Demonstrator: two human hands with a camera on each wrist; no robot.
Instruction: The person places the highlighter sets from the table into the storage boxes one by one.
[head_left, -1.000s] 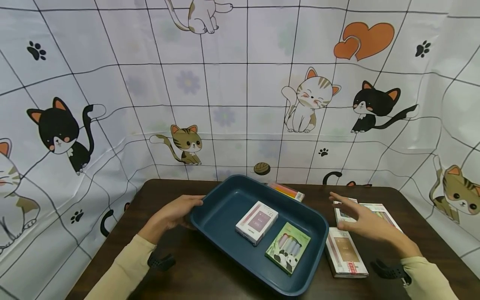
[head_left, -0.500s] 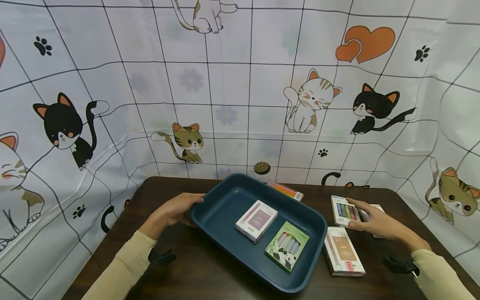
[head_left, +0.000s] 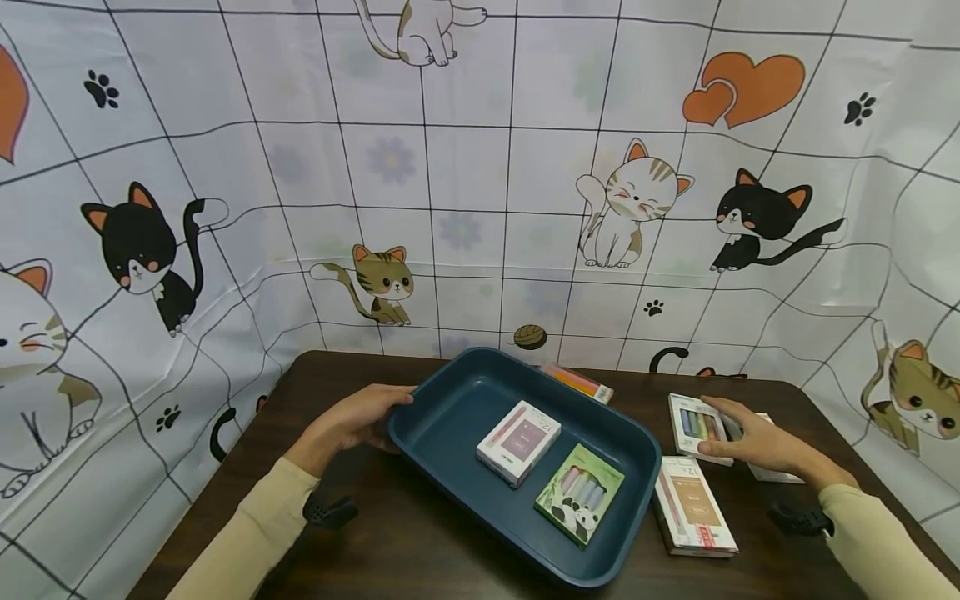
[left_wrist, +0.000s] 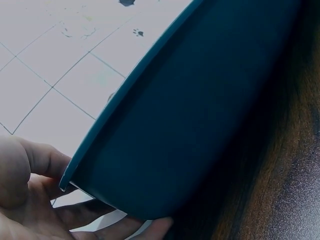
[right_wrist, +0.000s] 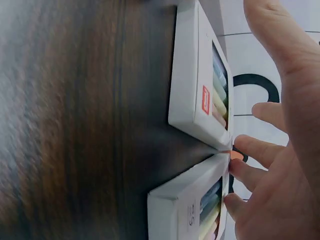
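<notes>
My left hand point(head_left: 356, 427) grips the left corner of a dark blue tray point(head_left: 453, 412). In the left wrist view the thumb lies at the tray's rim point(left_wrist: 107, 112) and the fingers reach round under its outer wall. Inside the tray lie a white box with a mauve panel point(head_left: 519, 442) and a green panda box of coloured pens point(head_left: 580, 496). My right hand point(head_left: 768, 446), fingers spread, hovers over a white windowed box of coloured sticks point(head_left: 693, 425). A second windowed box point(head_left: 776, 475) is partly hidden beneath it. Both boxes show in the right wrist view, near the fingertips point(right_wrist: 234, 202).
White boxes with a tan panel point(head_left: 693, 508) lie close to the tray's right side, seemingly stacked. An orange-and-yellow pack point(head_left: 581, 383) sits partly hidden behind the tray. The dark wooden table point(head_left: 420, 533) ends at a cat-print curtain point(head_left: 465, 175).
My right hand has moved slightly right and lower, over the windowed boxes, uncovering more of the nearer one. The left hand and tray have stayed in place.
</notes>
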